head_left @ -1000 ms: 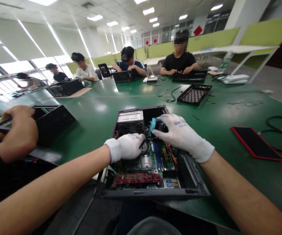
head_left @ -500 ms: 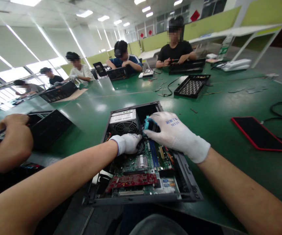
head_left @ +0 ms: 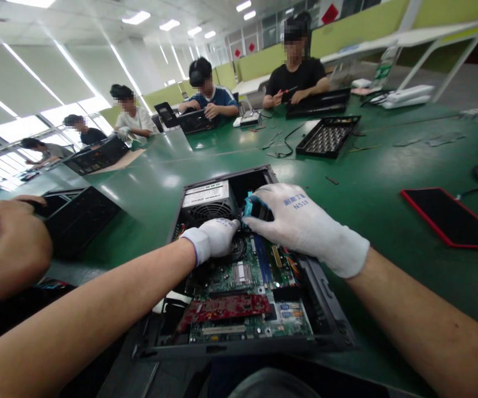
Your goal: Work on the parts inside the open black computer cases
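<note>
A computer case (head_left: 331,301) lies open before me, its motherboard (head_left: 222,276), red expansion card (head_left: 230,309) and power supply (head_left: 208,196) showing. My right hand (head_left: 292,215), in a white glove, is curled round a teal-and-black object (head_left: 249,205) beside the power supply; its kind is not clear. My left hand (head_left: 216,237), also gloved, is closed with the fingertips pinched just below the power supply fan, by some black cables (head_left: 239,249). What those fingers grip is hidden. Both hands are close together, over the upper part of the board.
On the green table (head_left: 151,204) a red-edged black panel (head_left: 450,216) lies to the right, with a black cable. Farther back is a black tray-like frame (head_left: 328,136). A co-worker's arm (head_left: 17,237) and another black case (head_left: 83,218) are at left. More people work across the table.
The view has shifted slightly. My left hand has turned a little, showing more of its back, while my right hand keeps its grip on the teal-and-black object.
</note>
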A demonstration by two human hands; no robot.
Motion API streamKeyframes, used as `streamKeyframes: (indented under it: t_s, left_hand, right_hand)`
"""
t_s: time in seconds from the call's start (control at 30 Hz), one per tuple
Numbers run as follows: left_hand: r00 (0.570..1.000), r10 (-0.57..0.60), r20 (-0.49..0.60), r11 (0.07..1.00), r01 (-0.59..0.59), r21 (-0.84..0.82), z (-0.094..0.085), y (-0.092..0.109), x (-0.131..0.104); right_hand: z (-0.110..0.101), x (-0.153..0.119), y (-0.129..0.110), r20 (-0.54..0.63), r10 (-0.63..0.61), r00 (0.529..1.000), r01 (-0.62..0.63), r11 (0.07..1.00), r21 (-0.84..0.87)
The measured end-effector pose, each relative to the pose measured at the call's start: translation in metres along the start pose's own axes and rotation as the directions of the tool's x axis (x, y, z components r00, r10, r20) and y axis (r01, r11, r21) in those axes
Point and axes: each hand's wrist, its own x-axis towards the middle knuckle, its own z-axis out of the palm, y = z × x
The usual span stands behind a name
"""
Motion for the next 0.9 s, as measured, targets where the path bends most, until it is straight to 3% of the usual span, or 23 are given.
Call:
streamKeyframes:
  t_s: [0.9]
  left_hand:
    - [0.999, 0.002, 0.045, 1.0, -0.002, -0.009, -0.0027, 0.0058, -0.0018]
  right_hand:
    - [-0.0008, 0.0015, -0.0002, 0.025, 0.0, 1.0, 0.001, 0.999, -0.04]
